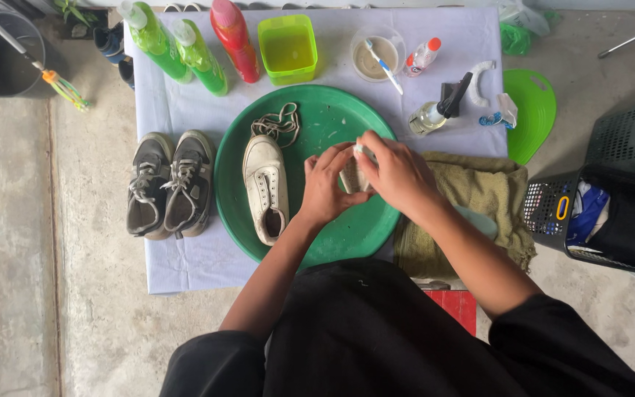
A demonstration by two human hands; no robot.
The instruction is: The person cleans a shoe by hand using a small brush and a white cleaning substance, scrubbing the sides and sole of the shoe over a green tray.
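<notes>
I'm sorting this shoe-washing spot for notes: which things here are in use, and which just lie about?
In use:
left hand and right hand, both on a whitish shoe
green basin
second white shoe
loose laces

Lying about:
grey shoes
green bottles
red bottle
toothbrush
olive towel
black baskets

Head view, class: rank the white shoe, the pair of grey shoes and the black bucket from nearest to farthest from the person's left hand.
1. White shoe: in the green basin, just beside the left hand.
2. Pair of grey shoes: on the cloth, beyond the basin's left edge.
3. Black bucket: on the floor, far top-left corner.
</notes>
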